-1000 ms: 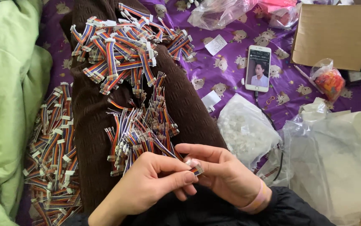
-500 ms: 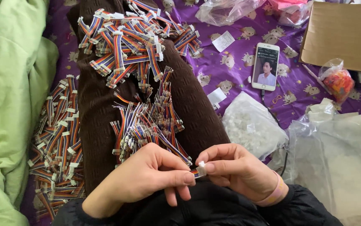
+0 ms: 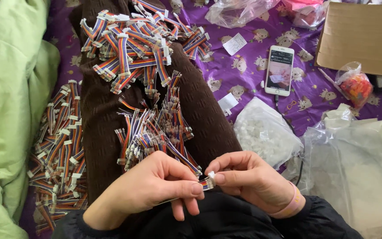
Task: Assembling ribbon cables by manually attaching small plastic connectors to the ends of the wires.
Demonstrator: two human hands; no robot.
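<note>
My left hand [image 3: 149,190] pinches the end of a short rainbow ribbon cable [image 3: 183,159] between thumb and forefinger. My right hand [image 3: 248,179] holds a small white connector [image 3: 211,176] at that cable's tip, fingertips almost meeting the left hand's. Both hands hover over my lap, which is covered in brown ribbed fabric [image 3: 100,119]. A heap of loose ribbon cables [image 3: 153,128] lies on my lap just above the hands. A second heap of cables with white connectors fitted [image 3: 133,40] rests farther up on my legs.
Another pile of cables [image 3: 60,150] lies at left beside a green blanket [image 3: 9,97]. A clear bag of white connectors [image 3: 264,132], a smartphone [image 3: 279,70], a cardboard box [image 3: 361,35], a small bag of orange parts [image 3: 354,86] and large plastic bags [image 3: 363,163] sit on the purple sheet.
The hands have shifted slightly right and down in view, and the right hand's fingers now pinch the white connector at the cable's tip. The phone's screen shows a different picture.
</note>
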